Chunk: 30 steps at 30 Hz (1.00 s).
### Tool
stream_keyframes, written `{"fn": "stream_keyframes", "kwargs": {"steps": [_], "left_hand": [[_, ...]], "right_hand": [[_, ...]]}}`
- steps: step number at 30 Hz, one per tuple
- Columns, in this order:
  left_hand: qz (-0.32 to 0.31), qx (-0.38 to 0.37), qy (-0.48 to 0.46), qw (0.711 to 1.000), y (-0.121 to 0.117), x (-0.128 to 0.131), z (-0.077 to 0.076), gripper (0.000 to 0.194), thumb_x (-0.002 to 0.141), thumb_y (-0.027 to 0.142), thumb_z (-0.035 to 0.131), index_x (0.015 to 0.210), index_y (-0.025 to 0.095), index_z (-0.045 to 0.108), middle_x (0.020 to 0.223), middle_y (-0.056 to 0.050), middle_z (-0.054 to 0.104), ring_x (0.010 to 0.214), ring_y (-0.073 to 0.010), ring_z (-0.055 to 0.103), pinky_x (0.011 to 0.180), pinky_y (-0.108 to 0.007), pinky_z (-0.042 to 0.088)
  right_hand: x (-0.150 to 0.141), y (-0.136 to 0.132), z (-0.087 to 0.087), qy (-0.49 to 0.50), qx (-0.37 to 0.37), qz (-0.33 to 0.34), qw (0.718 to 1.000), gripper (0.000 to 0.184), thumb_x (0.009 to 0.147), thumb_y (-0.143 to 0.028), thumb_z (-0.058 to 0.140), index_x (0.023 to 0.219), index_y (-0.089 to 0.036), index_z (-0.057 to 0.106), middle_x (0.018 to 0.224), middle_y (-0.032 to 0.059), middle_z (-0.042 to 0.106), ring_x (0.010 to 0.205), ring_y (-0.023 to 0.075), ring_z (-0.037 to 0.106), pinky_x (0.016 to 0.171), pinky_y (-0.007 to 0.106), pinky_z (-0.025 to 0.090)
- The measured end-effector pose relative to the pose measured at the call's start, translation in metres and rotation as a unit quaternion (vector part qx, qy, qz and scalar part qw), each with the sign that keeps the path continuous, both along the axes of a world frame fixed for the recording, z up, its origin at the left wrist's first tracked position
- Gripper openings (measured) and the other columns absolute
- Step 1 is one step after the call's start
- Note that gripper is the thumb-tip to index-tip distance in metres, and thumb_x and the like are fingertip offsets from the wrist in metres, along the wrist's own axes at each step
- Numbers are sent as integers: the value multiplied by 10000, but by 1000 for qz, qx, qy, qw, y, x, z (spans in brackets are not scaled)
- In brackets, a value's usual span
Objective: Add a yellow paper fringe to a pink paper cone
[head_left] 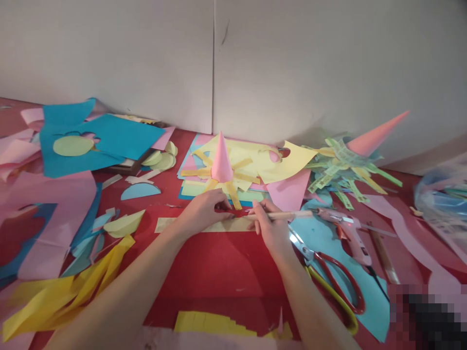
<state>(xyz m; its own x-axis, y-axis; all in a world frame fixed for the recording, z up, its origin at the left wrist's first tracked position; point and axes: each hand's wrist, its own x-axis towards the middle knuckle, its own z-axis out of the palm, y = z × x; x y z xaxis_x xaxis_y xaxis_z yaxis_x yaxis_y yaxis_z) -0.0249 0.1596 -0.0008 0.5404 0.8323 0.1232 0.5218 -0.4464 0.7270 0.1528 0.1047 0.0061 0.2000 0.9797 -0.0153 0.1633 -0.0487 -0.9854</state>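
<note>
A pale cream paper strip (168, 224) lies across the red table in front of me. My left hand (206, 211) bends over it, fingers curled and fingertips gripping the strip near its middle. Closed around a slim pale stick (292, 215) is my right hand (272, 231); the stick lies nearly level just over the strip's right part, and its exact kind is unclear. Behind both hands a pink paper cone (221, 163) stands upright, with yellow strips (193, 172) spreading from its base over stacked paper sheets. Red-and-yellow-handled scissors (328, 277) rest beside my right forearm.
A pink glue gun (348, 231) lies on blue paper (374, 296) at right. Behind it sits another cone (377, 133) with green fringe strips. Blue sheets (134, 133), pink scraps (62, 194) and folded yellow paper (73, 296) cover the left. A pale wall (146, 58) bounds the back.
</note>
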Motion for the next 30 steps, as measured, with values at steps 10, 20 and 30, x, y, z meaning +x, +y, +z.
{"fn": "stream_keyframes", "kwargs": {"steps": [10, 20, 30], "left_hand": [[-18, 45, 25, 999, 1, 2, -2, 108, 758, 280, 617, 730, 186, 573, 794, -12, 577, 767, -149, 545, 667, -253, 422], [1, 69, 63, 996, 0, 5, 0, 37, 744, 204, 620, 758, 184, 593, 824, -18, 602, 800, -165, 543, 711, -277, 414], [35, 28, 12, 999, 3, 5, -6, 79, 738, 267, 599, 710, 194, 586, 749, 8, 581, 688, -129, 535, 628, -240, 410]], "right_hand": [[0, 1, -4, -1, 2, -5, 1000, 337, 790, -482, 540, 602, -206, 495, 361, -92, 374, 323, 98, 474, 390, 207, 432], [1, 4, -2, -37, 28, 5, 999, 346, 817, -445, 516, 572, -203, 487, 347, -89, 350, 323, 75, 387, 367, 187, 327], [1, 5, -2, -16, 38, 7, 999, 337, 807, -436, 529, 573, -211, 439, 364, -94, 360, 320, 77, 418, 369, 183, 361]]}}
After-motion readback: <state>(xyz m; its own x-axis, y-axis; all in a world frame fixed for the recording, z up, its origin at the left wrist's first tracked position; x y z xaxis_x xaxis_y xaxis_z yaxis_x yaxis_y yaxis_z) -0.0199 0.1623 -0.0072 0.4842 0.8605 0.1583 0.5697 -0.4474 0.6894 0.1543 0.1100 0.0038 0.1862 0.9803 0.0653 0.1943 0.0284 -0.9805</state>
